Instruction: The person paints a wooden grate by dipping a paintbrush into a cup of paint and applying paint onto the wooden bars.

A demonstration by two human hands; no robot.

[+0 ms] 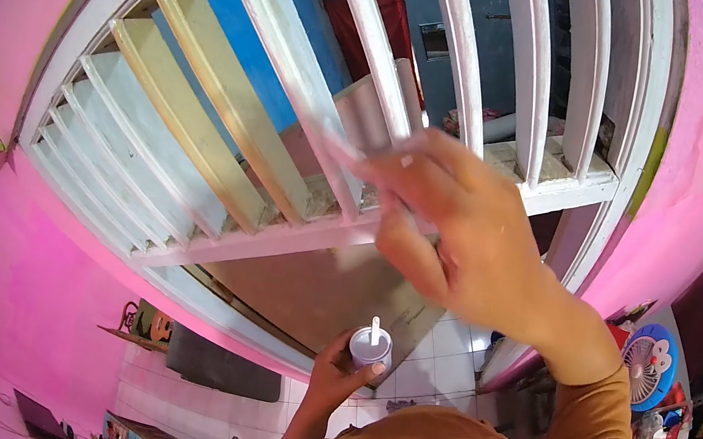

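Observation:
My right hand is raised in front of the slatted wooden window vent, its fingers closed on a paintbrush that is smeared by motion. The brush reaches the edge of a white slat. Lower down, my left hand is wrapped round a small paint can and keeps it upright. A white stick stands out of the can's open top. Left of the brush, two cream slats sit between white ones. Fresh-looking gloss shows on several white slats.
Pink walls flank the white frame. Behind the slats are a blue panel and a red cloth. Below right stand a blue fan and a basket of small items. White tiles cover the floor far below.

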